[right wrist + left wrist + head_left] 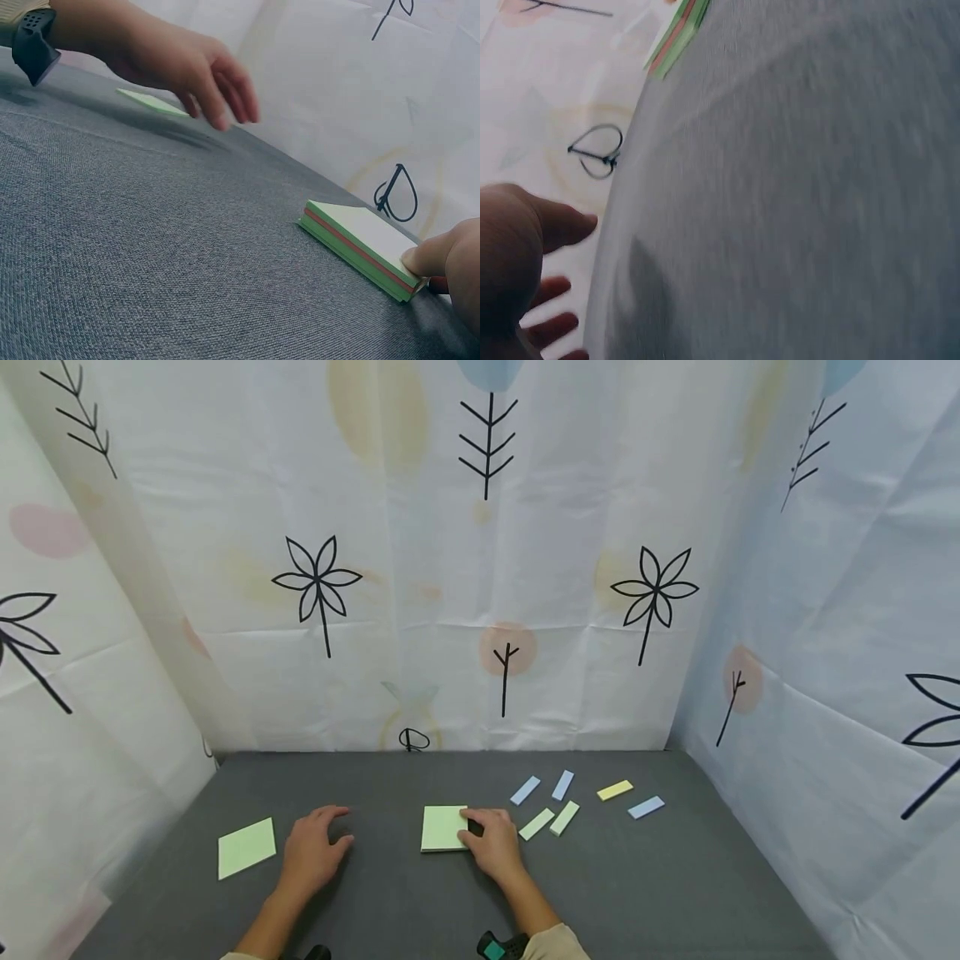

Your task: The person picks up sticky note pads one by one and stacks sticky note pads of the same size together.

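Note:
A thick square pad of sticky notes [442,828] lies on the grey table in the head view, pale green on top. Its side shows green layers with a reddish one between them in the right wrist view. My right hand [493,843] holds the pad at its right edge, thumb at the near corner [424,259]. To the left, my left hand [311,853] hovers over the table with fingers apart and loosely bent, holding nothing. Left of that hand lies a flat pale green square note [247,848].
Beyond my right hand several small strips are scattered: blue ones [525,790], pale green ones [536,824] and a yellow one [615,790]. White patterned cloth [420,568] walls the grey table [390,910] at the back and sides.

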Demonstrator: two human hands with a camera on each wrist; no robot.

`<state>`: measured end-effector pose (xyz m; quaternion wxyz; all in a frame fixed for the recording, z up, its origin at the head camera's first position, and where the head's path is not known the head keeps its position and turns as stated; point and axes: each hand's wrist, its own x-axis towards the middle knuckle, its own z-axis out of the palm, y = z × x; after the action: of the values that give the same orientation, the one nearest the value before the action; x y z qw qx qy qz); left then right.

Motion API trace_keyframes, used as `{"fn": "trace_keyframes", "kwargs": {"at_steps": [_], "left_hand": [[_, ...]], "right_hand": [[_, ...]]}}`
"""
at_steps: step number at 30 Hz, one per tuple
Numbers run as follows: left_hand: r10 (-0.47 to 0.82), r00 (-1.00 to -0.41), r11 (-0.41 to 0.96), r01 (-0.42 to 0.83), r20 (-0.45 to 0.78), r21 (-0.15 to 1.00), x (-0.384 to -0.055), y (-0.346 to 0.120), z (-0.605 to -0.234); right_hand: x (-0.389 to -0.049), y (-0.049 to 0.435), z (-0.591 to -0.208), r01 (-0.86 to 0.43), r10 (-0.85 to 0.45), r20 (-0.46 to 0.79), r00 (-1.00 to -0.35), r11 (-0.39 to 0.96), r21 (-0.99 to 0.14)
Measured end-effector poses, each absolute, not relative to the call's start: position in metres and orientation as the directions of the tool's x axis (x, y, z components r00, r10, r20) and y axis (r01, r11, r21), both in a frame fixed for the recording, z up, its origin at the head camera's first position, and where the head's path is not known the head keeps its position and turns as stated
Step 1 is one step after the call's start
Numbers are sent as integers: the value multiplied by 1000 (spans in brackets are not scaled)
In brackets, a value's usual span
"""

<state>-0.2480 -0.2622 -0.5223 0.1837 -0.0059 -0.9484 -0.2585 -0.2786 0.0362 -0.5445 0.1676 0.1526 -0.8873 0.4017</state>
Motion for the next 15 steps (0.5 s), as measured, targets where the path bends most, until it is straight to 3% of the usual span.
{"fn": "trace_keyframes", "kwargs": {"at_steps": [5,15], "left_hand": [[-165,-931,893,0,327,451,-239,-286,-526],[-224,-923,881,-55,312,470,-224,-319,-531]], "right_hand": [[-277,36,-545,-410,-134,426,-895,625,-664],[-278,36,-545,-393,-124,412,-903,629,-671]]}}
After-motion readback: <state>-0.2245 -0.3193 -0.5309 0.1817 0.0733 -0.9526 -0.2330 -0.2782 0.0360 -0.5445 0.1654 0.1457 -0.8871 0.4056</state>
